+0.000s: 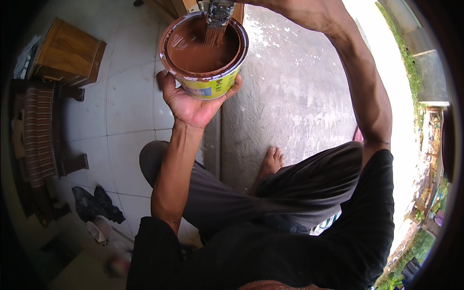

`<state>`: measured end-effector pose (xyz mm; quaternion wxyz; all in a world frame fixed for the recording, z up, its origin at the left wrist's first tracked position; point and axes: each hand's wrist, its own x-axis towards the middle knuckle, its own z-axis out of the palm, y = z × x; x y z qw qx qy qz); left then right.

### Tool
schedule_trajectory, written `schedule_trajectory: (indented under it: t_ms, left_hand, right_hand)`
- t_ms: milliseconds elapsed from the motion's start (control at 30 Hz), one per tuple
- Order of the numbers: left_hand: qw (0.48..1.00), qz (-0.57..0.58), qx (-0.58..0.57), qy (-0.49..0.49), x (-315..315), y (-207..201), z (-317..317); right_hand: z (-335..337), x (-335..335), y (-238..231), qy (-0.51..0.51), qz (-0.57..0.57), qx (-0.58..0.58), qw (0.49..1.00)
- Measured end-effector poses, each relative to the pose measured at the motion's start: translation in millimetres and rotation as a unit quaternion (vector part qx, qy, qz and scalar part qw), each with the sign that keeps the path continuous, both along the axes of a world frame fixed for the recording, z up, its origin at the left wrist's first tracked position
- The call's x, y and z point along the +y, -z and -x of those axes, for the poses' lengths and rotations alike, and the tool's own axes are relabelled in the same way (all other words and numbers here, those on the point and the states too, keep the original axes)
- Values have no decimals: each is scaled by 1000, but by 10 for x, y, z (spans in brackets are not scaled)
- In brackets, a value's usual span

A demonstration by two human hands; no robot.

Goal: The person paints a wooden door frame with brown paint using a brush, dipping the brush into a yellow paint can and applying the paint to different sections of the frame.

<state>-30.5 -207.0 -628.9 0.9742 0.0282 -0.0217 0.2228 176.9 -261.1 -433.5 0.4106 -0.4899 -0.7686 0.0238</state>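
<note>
My left hand (195,106) supports a paint can (205,89) from below, its thumb and fingers spread around the lower wall. The can is open, with a yellow-green label and paint-smeared rim. Reddish-brown paint (193,55) lies inside. A paintbrush (220,15) points down into the can, its bristles coated in brown and touching the paint. My right hand (261,3) reaches in at the top edge and holds the brush from above; its fingers are mostly cut off by the frame.
A wooden cabinet (67,50) and a striped-cushioned seat (39,135) stand at left on white tiles. A black plastic bag (96,203) and a small pot (99,229) lie lower left. Grey concrete (290,96) with white specks runs beside my bare foot (273,162). Grass borders the right.
</note>
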Motion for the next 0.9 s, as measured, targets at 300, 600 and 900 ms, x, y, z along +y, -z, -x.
schedule_trajectory:
  t_ms: [300,600,900]
  left_hand:
    - [999,19,25,-26,-242,-203,168]
    - [997,32,31,-61,-283,-405,631]
    - [999,32,16,-35,-306,-507,899]
  right_hand:
    - [146,-157,-152,-3,95,49,994]
    - [682,-191,-718,18,152,-50,987]
    - [965,-312,-520,-11,64,147,987]
